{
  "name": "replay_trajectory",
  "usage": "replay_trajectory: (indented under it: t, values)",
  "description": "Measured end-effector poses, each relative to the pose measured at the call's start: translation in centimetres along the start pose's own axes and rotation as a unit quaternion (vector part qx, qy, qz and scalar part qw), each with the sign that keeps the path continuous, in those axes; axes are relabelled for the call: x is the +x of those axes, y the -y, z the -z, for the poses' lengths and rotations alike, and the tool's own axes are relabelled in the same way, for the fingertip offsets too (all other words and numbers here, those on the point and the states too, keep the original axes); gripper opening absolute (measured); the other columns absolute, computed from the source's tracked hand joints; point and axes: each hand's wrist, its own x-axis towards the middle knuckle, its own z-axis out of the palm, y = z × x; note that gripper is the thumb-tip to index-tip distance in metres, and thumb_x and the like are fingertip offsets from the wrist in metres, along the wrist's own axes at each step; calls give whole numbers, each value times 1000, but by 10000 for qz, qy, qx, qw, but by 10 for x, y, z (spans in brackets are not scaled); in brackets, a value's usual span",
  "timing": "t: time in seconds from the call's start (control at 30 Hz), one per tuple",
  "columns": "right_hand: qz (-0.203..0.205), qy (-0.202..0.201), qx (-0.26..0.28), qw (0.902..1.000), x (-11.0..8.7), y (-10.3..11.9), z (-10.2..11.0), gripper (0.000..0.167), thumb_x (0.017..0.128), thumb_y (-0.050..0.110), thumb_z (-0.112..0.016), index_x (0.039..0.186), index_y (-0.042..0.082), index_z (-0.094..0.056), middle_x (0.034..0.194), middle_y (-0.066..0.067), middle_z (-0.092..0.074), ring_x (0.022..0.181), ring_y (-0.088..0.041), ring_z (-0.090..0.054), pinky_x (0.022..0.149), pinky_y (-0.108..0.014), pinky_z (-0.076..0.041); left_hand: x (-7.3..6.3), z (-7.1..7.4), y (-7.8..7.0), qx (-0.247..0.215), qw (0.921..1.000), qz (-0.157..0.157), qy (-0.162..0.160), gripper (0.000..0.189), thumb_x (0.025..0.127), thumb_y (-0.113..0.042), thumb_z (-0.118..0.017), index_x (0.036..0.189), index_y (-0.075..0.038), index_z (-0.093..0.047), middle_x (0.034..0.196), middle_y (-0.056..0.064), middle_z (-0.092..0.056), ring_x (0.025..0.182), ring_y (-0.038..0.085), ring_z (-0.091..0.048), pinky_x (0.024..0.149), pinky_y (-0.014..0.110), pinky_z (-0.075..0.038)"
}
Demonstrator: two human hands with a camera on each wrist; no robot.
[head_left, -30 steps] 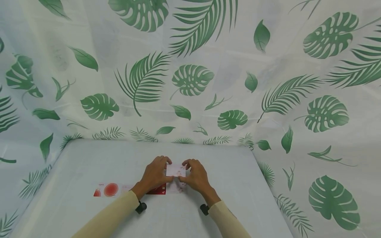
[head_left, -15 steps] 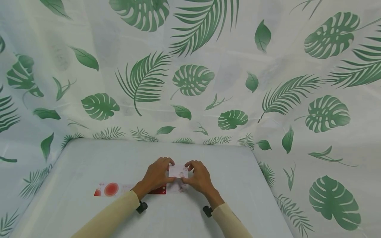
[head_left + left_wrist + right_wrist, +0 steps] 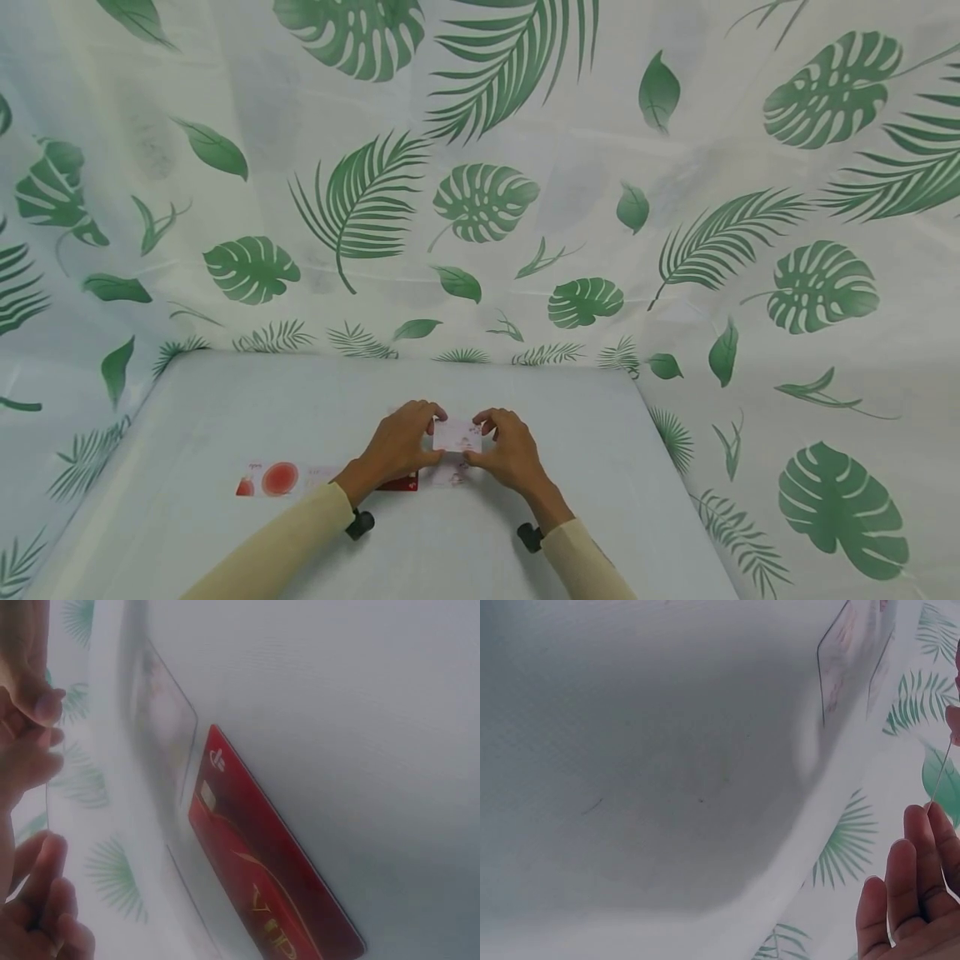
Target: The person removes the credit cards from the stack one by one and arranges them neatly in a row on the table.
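Both hands hold a white card with faint pink print (image 3: 457, 435) by its two ends, fingers at the far corners and thumbs at the near edge. My left hand (image 3: 402, 439) pinches its left end, my right hand (image 3: 513, 450) its right end. In the right wrist view, this card shows as a thin line at the fingertips (image 3: 915, 817). Nearer than the held card, a similar pale pink card (image 3: 444, 477) lies on the table. Left of it is a red bank card (image 3: 262, 855) with a chip and gold lettering, partly hidden by my left wrist in the head view.
A white card with a red disc (image 3: 280, 478) lies farther left on the white table (image 3: 225, 400). Leaf-printed sheeting (image 3: 480, 275) rises behind the table and at both sides. Each wrist wears a small black camera, one at the left (image 3: 361, 524), one at the right (image 3: 530, 537).
Both hands and the held card have shifted slightly right and a little nearer to me. The cards on the table have stayed put.
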Motion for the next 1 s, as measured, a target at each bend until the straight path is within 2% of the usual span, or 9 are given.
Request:
replay_trajectory:
  t: [0.23,0.53,1.0]
  values:
    - [-92,24,11,10000,-4,-5,3,53,74,34,-98,118,21,-71,98,4,-65,89,-13,-55,75,-29,-43,0,0,-4,-111,9998,-68,162,50,83,-34,-89,126,-21,-67,92,-10,-58,87,8,-51,75,27,-46]
    - [-44,-53,9,10000,-9,-9,9,52,74,33,-98,117,20,-72,96,6,-65,88,-12,-56,74,-28,-43,1,-2,-9,-202,9995,-156,180,49,83,-32,-89,126,-20,-68,94,-10,-61,89,9,-52,74,27,-45]
    - [-80,31,394,9992,-16,-18,20,51,74,25,-98,118,19,-72,99,3,-66,92,-18,-59,76,-29,-45,2,-6,-19,-429,9984,-40,359,51,86,-31,-89,131,-20,-67,101,-8,-64,92,9,-52,80,28,-47]
